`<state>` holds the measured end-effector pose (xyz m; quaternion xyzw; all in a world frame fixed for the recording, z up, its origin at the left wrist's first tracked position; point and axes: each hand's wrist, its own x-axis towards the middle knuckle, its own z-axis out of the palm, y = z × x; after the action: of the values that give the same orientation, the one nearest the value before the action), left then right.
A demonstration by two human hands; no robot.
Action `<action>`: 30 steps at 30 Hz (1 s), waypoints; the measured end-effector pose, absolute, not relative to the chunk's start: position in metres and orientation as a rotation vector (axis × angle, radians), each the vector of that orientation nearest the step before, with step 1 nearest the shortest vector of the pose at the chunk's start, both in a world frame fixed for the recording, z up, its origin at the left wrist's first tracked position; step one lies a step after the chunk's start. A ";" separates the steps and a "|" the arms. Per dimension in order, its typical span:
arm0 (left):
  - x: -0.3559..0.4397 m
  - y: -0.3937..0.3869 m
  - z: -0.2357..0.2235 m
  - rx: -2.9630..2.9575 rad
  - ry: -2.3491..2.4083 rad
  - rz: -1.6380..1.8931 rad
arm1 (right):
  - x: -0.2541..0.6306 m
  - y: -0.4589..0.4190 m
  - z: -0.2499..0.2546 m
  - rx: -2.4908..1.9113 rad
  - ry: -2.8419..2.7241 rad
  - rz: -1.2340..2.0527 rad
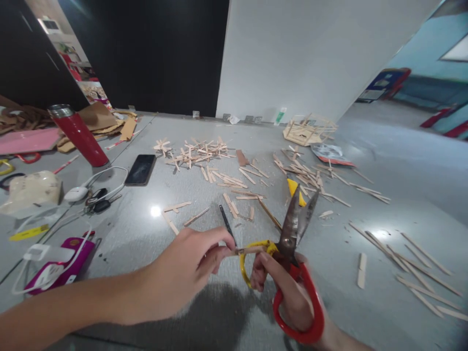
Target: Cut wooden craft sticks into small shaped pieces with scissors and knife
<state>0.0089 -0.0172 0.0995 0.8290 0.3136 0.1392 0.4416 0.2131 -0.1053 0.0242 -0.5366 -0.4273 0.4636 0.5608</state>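
Observation:
My left hand pinches one end of a short wooden craft stick between thumb and fingers. The stick's other end reaches the fingertips of my right hand. That hand also holds large scissors, its fingers through the red handle loop. Their yellow loop lies beside the stick, and the blades stand apart, pointing up and away from me. Just beyond my left fingertips, a black pen rests on the table, with small sticks around it.
A pile of craft sticks is further back, and more lie at right. A stick-built frame stands near the wall. At left are a phone, red bottle, keys, cables and a purple power bank.

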 end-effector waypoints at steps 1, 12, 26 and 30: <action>0.009 -0.017 0.099 2.062 0.781 0.343 | 0.213 -0.106 0.022 -1.277 -1.014 1.092; 0.020 -0.028 0.095 2.098 0.893 0.320 | 0.211 -0.113 0.032 -1.437 -1.104 0.957; 0.021 -0.026 0.092 2.087 0.812 0.336 | 0.208 -0.111 0.033 -1.439 -1.099 0.971; 0.021 -0.027 0.094 2.060 0.813 0.322 | 0.209 -0.112 0.029 -1.441 -1.053 1.016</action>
<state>0.0206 -0.0266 0.0938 0.8281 0.3268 0.1293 0.4367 0.2092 -0.1121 0.0289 -0.6006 -0.4387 0.4232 0.5175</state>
